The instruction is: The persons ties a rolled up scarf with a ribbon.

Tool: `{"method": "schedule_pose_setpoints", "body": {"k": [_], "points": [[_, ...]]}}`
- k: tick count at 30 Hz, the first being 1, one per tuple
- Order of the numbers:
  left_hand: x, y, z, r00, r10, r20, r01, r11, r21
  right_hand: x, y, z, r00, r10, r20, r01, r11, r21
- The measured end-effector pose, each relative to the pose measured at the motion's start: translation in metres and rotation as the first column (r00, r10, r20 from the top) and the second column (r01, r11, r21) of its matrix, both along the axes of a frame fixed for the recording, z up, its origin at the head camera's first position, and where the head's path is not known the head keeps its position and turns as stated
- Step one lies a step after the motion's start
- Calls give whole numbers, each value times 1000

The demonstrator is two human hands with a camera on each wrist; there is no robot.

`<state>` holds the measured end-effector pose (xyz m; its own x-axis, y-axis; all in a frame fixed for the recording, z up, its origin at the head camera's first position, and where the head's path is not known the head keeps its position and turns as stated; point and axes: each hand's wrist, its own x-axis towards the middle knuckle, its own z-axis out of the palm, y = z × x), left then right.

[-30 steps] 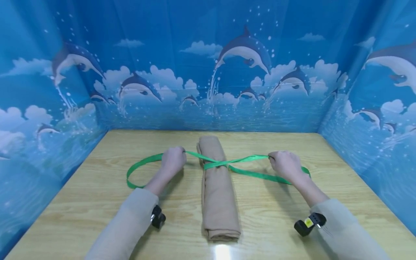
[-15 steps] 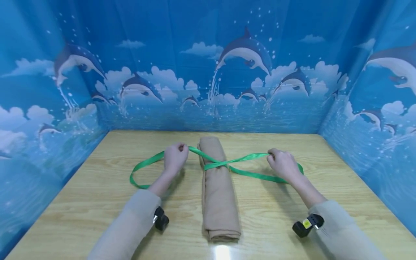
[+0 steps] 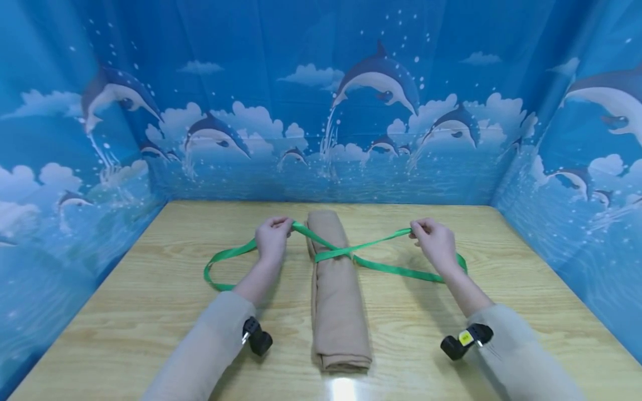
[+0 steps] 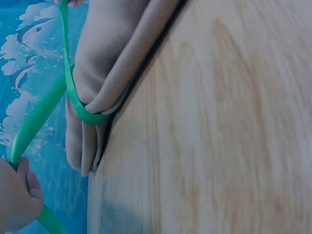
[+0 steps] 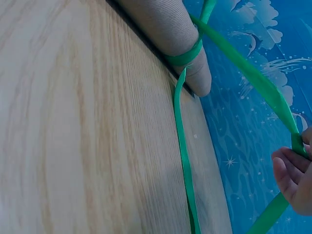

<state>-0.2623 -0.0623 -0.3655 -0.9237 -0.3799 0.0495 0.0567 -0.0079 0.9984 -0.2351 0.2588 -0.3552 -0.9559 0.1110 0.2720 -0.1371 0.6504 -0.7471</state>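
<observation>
A folded tan cloth roll [image 3: 342,317] lies lengthwise on the table in the head view. Round its far half runs a green ribbon [image 3: 333,253], whose two lengths cross on top of the roll. To the left, my left hand [image 3: 272,240] pinches one length between thumb and fingers, its slack end looping back toward the forearm. My right hand [image 3: 436,243] pinches the other length on the right. From the left wrist, the ribbon [image 4: 41,114] rises off the cloth [image 4: 114,46] to the fingers. In the right wrist view, thumb and fingers grip the ribbon [image 5: 253,73].
The wooden table [image 3: 150,328] extends on both sides of the roll. A blue curtain [image 3: 321,161] printed with dolphins hangs behind the table and along both sides. Small black cameras sit on the left sleeve [image 3: 208,340] and right sleeve [image 3: 511,345].
Both hands have risen a little and moved slightly farther from me. The left has shifted right and the right has shifted left, still holding the ribbon. The cloth roll has stayed put.
</observation>
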Motion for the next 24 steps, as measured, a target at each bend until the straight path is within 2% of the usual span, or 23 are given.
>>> {"method": "schedule_pose_setpoints", "body": {"k": [9, 12, 14, 16, 17, 22, 24], "points": [[-2, 2, 1, 999, -33, -27, 37, 986, 163, -5, -10, 0, 998, -68, -6, 67, 987, -148], [-2, 3, 1, 999, -32, -31, 38, 981, 191, -6, -14, 1, 996, -94, -5, 90, 969, -229], [-2, 3, 0, 999, -34, -21, 38, 980, 194, -8, -17, 2, 994, -105, 7, 102, 944, -313], [-2, 3, 0, 999, -40, -9, 42, 979, 201, -9, -19, 5, 994, -110, 19, 108, 906, -410], [-2, 3, 0, 999, -44, -5, 44, 978, 204, -10, -20, 6, 994, -108, 30, 110, 876, -470], [-3, 3, 1, 996, -87, 32, 79, 977, 199, -11, -22, 14, 994, -41, 97, 99, 673, -733], [-3, 3, 2, 990, -123, 66, 109, 978, 175, -10, -21, 17, 992, -1, 127, 101, 620, -778]]}}
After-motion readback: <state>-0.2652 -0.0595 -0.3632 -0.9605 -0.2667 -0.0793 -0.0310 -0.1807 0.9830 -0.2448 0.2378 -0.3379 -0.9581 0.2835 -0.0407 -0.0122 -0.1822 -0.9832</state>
